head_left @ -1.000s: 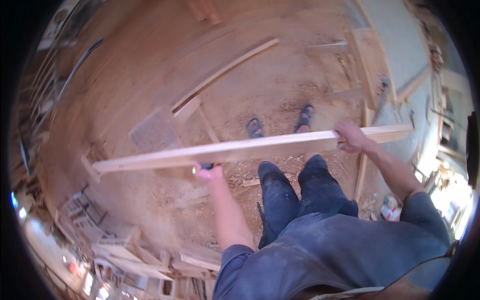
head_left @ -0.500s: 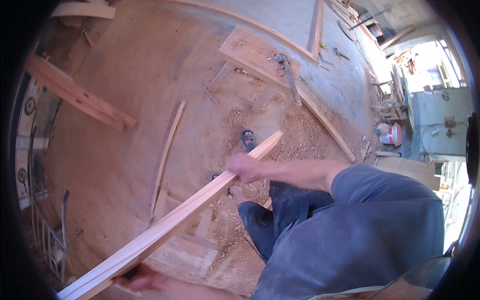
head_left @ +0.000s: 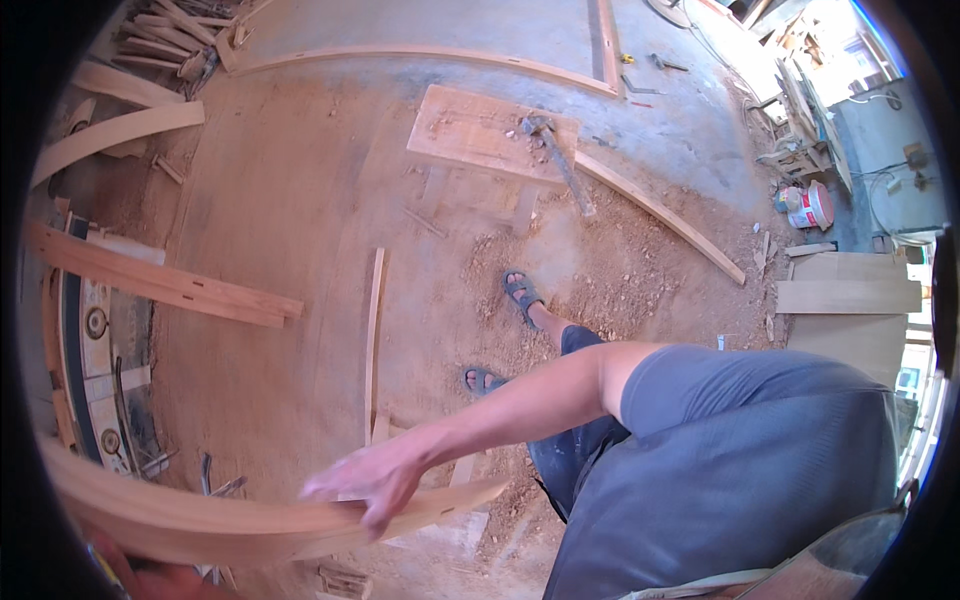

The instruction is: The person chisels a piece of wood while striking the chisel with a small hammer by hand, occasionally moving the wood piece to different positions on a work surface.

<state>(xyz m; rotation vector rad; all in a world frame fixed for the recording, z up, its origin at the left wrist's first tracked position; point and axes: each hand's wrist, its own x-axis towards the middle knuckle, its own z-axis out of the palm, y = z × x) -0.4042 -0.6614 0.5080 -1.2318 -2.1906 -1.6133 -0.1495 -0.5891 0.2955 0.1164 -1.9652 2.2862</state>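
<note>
A long pale wooden beam crosses the lower left, bent in the picture, with a small slot near its right end. My right hand lies on its upper edge, fingers stretched out and apart, thumb hanging over the near face. Below the beam, at the lower left rim, my left hand is closed against its underside; the hand is dim and blurred, its fingertips hidden. A thin wooden strip lies on the floor beyond the beam. My sandalled feet stand to the right of that strip.
A low wooden bench with a hammer on it stands ahead amid wood chips. Another bar slants right of it. Slotted beams jut in from the left. A white bucket and boards are at the right.
The beam has swung lower and leftward in view. My right hand has moved down-left along with it and its fingers have loosened from a wrap to spread. The view has turned left.
</note>
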